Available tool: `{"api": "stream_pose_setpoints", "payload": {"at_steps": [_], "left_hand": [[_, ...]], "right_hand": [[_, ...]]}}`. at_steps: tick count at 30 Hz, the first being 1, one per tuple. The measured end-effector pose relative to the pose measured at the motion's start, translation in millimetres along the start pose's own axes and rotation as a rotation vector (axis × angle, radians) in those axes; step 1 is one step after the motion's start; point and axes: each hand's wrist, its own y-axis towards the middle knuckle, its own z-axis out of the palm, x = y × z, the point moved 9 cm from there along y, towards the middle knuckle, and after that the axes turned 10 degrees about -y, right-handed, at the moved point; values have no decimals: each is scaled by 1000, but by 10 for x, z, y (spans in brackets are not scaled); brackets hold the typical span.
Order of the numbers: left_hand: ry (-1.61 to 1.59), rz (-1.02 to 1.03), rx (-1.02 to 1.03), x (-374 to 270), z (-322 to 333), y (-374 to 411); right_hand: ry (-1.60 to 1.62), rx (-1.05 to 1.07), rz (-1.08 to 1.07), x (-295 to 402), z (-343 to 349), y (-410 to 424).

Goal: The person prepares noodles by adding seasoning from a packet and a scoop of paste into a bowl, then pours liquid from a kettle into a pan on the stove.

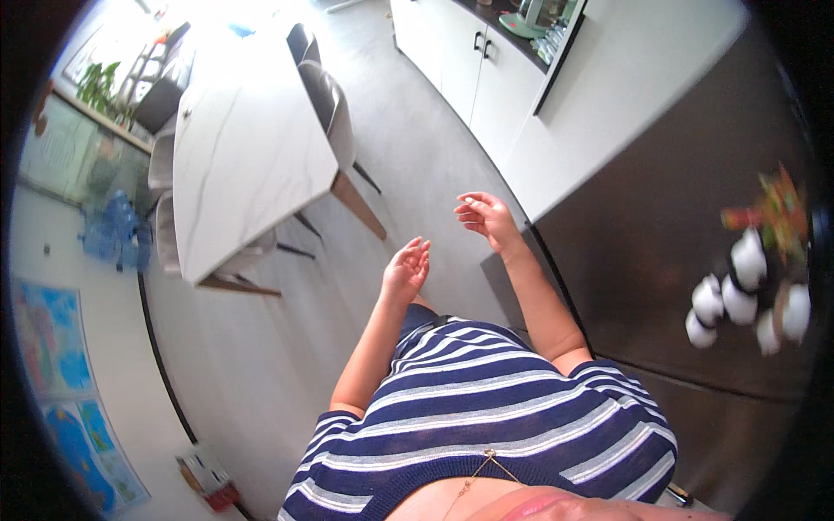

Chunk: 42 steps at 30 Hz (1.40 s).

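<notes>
My left hand (406, 269) is raised in front of my waist with curled fingers and holds nothing. Farther out and to the right, my right hand (485, 218) hovers over the grey floor, its fingers loosely bent and apart, with nothing in it. The two hands do not touch. Ahead on the left stands a dining table with a marble-patterned top (260, 156). The dark brown panel (625, 215) to my right carries panda-shaped decorations (739, 293).
Grey chairs (335, 117) flank the table. White cabinets (456, 58) with black handles run along the right, a green appliance (521, 25) on their counter. At the left wall are blue water bottles (117, 231) and maps (55, 338); a box (205, 475) lies low by that wall.
</notes>
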Motion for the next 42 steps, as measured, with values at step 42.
{"api": "stream_pose_setpoints", "payload": {"at_steps": [42], "left_hand": [[909, -1019, 188, -587, 5351, 8141]], "right_hand": [[242, -1628, -640, 3336, -4143, 5381]]}}
